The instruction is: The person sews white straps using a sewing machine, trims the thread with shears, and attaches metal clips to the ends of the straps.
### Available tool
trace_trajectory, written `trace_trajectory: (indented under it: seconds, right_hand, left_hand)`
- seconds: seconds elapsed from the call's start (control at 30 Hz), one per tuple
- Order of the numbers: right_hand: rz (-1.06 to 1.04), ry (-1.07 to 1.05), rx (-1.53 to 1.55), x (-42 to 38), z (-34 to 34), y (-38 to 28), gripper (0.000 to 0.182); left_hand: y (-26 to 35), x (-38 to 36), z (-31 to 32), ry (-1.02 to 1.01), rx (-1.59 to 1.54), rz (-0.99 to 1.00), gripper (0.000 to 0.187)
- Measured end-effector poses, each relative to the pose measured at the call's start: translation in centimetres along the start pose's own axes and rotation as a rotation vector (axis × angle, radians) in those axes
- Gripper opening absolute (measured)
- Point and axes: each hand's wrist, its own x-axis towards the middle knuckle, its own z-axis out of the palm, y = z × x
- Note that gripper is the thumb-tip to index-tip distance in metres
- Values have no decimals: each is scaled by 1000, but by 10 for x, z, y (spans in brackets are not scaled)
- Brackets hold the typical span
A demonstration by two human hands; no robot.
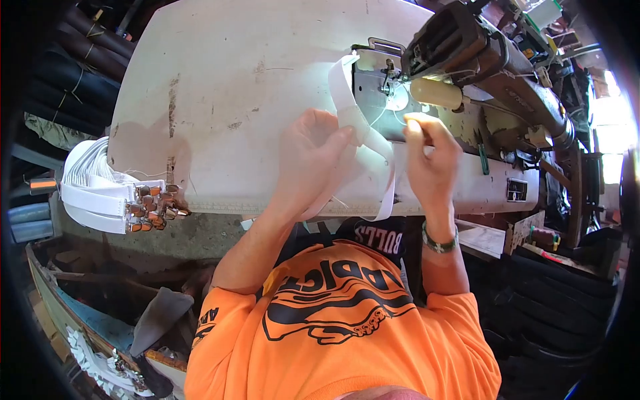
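My left hand (312, 157) is closed on a white strap (347, 110), pinching it between thumb and fingers in front of the sewing machine (480, 63). The strap loops up towards the machine's bed plate, and its lower part hangs over the table's front edge. A thin white thread (379, 119) runs from the lit needle area down to the strap. To the right, my right hand (432, 143) is raised with thumb and forefinger pinched on a thread (396, 115) that curves down from the machine. Its other fingers are curled.
A bundle of white straps (93, 180) with metal clips (150, 207) hangs over the table's left edge. Green-handled snips (483, 157) lie right of my right hand. The worn white table (220, 100) carries the machine. More white pieces (100, 363) lie at lower left.
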Motion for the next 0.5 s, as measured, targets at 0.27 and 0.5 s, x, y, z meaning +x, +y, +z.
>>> trace_trajectory:
  seconds: [0.27, 0.5]
  right_hand:
    - [74, -138, -12, -14, -8, -50, 10]
    - [69, -159, -91, -9, 5, -45, 10]
  left_hand:
    - [-10, 1, 5, 52, 164, 97, 14]
    - [-25, -5, 8, 34, 202, 183, 14]
